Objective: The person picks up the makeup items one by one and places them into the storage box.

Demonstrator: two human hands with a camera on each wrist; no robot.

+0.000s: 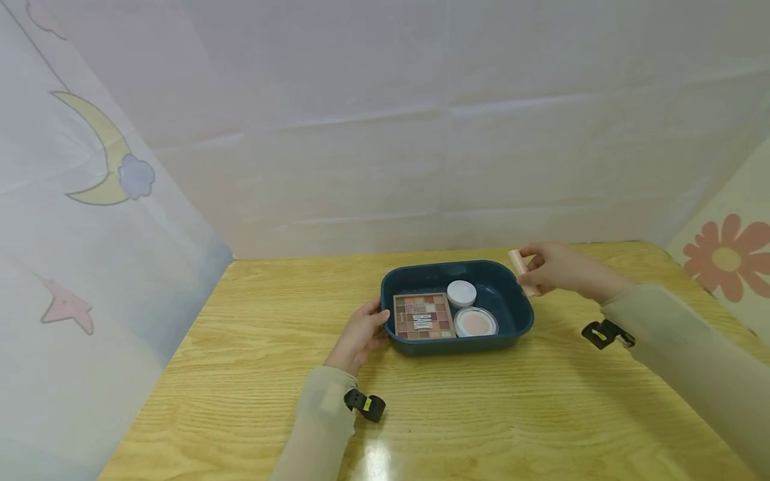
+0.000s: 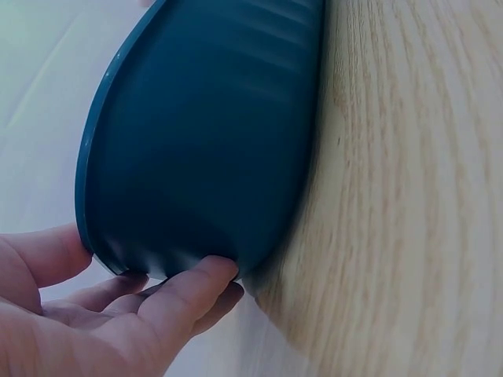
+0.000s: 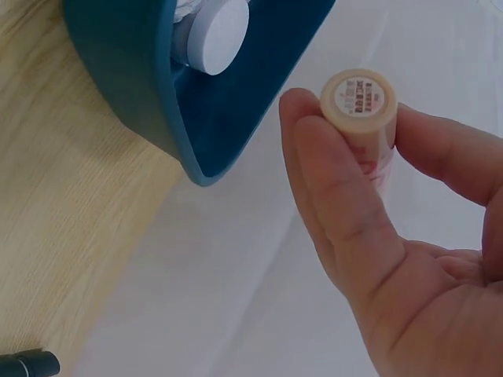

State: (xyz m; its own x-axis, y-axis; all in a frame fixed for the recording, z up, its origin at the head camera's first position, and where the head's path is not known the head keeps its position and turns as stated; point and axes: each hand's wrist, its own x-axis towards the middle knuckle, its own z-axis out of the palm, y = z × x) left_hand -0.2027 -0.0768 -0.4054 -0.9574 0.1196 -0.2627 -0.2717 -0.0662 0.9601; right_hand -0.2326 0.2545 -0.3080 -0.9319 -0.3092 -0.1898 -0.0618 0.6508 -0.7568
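Observation:
A dark teal plastic basin (image 1: 517,324) stands on the wooden table. My left hand (image 1: 359,334) holds its left end, thumb at the rim and fingers against the outer wall, as the left wrist view (image 2: 149,322) shows. Above the basin's right end, my right hand (image 1: 550,270) pinches a pale pink cosmetic tube (image 1: 519,262) between thumb and fingers. The tube's round end (image 3: 360,96) bears a printed label. Inside the basin lie an eyeshadow palette (image 1: 415,317) at left, a round white jar (image 1: 462,292) and, nearer me, a round compact (image 1: 476,323).
The wooden table (image 1: 271,374) reaches back to a pale cloth wall (image 1: 361,167). Printed cloth hangs at both sides, with a moon (image 1: 108,143) on the left and a red flower (image 1: 724,257) on the right. A dark cylindrical end (image 3: 31,364) shows in the right wrist view's lower corner.

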